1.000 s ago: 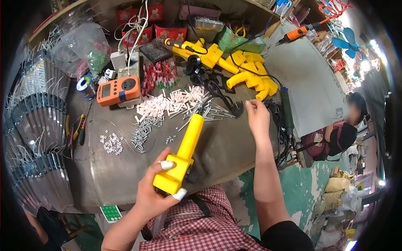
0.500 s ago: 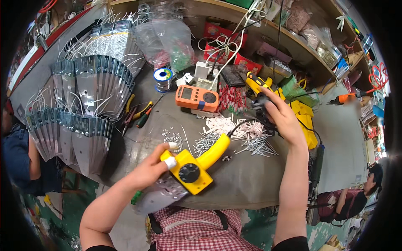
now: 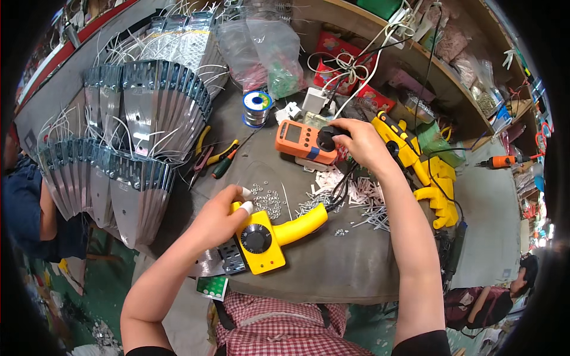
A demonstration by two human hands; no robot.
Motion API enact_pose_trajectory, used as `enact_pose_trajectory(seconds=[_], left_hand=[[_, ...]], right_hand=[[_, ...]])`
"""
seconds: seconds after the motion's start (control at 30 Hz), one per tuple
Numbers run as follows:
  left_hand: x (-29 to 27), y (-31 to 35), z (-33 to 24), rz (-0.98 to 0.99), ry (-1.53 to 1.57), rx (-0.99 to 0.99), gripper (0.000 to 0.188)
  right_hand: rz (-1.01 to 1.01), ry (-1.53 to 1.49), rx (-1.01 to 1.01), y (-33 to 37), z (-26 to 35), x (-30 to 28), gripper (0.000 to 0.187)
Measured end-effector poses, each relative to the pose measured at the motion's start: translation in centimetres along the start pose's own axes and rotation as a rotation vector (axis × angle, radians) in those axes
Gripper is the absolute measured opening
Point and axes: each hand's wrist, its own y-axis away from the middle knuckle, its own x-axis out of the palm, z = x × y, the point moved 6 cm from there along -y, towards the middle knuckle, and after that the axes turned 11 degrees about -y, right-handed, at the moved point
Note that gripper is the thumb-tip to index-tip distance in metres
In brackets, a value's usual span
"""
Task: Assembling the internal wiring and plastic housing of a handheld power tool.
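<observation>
Red-and-white checked cloth, an apron (image 3: 279, 326), lies nearest, with a green card (image 3: 212, 288) at the table's edge. Just beyond it the yellow tool (image 3: 268, 255) lies tilted at the near side of the table (image 3: 344, 267), black dial (image 3: 256, 238) facing up, a metal blade (image 3: 208, 264) out to the left and the curved handle (image 3: 304, 225) to the right. The left hand (image 3: 221, 216) grips its upper left corner, white caps (image 3: 247, 207) on two fingertips. Past the handle's end, a black cord (image 3: 341, 193) runs up among screws (image 3: 306, 205), pins (image 3: 375, 218) and pale sleeves (image 3: 326, 179); a snag there could drag parts about or tug the plug askew. Rings (image 3: 267, 200) lie loose near the left fingers, so a swing of the tool might scatter them.

Farther off, the right hand (image 3: 365, 145) is closed around a black plug (image 3: 326, 139) at the right end of the orange meter (image 3: 291, 137). Whether it is fully seated I cannot tell; pushed in crooked, it could make poor contact or shove the meter back, since no hand braces that. Pliers (image 3: 227, 151) and a screwdriver (image 3: 222, 167) lie left of it, a solder spool (image 3: 256, 108) behind, then bags (image 3: 273, 59) and red boxes (image 3: 332, 44).
</observation>
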Motion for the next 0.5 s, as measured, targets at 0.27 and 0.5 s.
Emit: enact_pose_trajectory(seconds=[0.27, 0.5], left_hand=[[-0.9, 1.4, -2.7, -0.216, -0.267, 0.267, 0.023], [-1.1, 4.5, -6.1, -0.123, -0.391, 0.654, 0.032]], right_hand=[[-0.049, 0.142, -0.082, 0.7, -0.3, 0.4, 0.03], [-0.066, 0.386, -0.167, 0.3, 0.2, 1.1, 0.022]])
